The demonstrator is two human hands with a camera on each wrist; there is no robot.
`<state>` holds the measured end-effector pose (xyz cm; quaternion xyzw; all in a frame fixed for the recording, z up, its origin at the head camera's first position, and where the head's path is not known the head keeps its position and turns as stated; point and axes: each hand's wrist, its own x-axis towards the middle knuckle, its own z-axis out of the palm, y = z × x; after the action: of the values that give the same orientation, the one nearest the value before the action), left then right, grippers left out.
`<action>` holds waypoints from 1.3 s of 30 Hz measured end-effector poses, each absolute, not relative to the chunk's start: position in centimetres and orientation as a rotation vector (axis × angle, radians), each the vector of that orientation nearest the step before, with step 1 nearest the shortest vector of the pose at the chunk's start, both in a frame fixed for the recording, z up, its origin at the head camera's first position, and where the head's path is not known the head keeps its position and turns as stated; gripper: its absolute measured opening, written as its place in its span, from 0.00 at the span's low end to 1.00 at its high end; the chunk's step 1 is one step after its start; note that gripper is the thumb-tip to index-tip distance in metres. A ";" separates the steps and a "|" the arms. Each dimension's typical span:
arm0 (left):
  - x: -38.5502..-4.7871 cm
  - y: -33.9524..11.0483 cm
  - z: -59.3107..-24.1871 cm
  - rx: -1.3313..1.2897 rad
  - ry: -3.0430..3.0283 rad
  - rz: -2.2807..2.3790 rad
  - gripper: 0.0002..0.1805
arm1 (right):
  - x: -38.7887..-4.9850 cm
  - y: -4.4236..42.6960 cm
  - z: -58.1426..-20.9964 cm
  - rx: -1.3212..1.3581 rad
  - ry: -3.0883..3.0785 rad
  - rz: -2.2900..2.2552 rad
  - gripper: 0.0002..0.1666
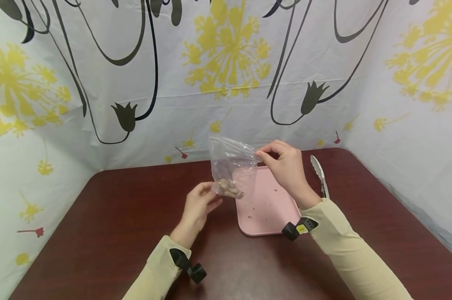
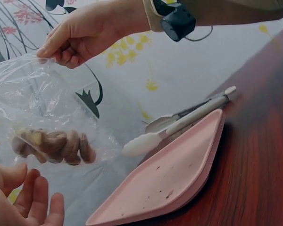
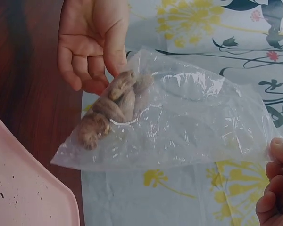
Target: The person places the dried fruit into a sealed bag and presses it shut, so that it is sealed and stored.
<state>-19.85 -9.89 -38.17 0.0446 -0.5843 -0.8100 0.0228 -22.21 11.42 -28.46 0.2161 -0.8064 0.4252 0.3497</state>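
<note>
A clear zip bag hangs above the table with several brown, lumpy pieces at its bottom; they look like mushrooms, though the film blurs them. My right hand pinches the bag's upper right corner between thumb and fingers. At the bag's lower left, my left hand has its fingers relaxed and apart, the thumb side close to the bottom corner. Whether it touches the film I cannot tell. In the left wrist view this hand lies under the pieces, gripping nothing.
Behind and below the bag, a pink tray with a few dark crumbs lies on the dark red-brown table. Metal tongs with pale tips rest at the tray's right. A patterned white cloth hangs around the table.
</note>
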 end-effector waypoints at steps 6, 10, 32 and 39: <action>-19.9 -9.7 -38.3 0.148 -1.760 -2.538 0.08 | -22.3 11.4 -28.5 0.569 -2.092 1.089 0.03; -20.0 -9.7 -38.4 0.145 -1.825 -2.514 0.08 | -22.4 11.5 -28.5 0.568 -2.091 1.065 0.03; -20.2 -11.1 -39.3 -0.242 -2.293 -2.174 0.09 | -22.9 12.1 -27.3 0.517 -2.092 1.029 0.04; -20.2 -11.7 -39.1 -0.369 -2.383 -2.121 0.07 | -23.0 12.3 -27.1 0.485 -2.089 1.055 0.04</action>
<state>-20.22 -11.70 -39.12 -0.1149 -0.7417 -0.6599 -0.0349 -23.04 12.34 -27.09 0.1886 -0.8130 0.4108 0.3670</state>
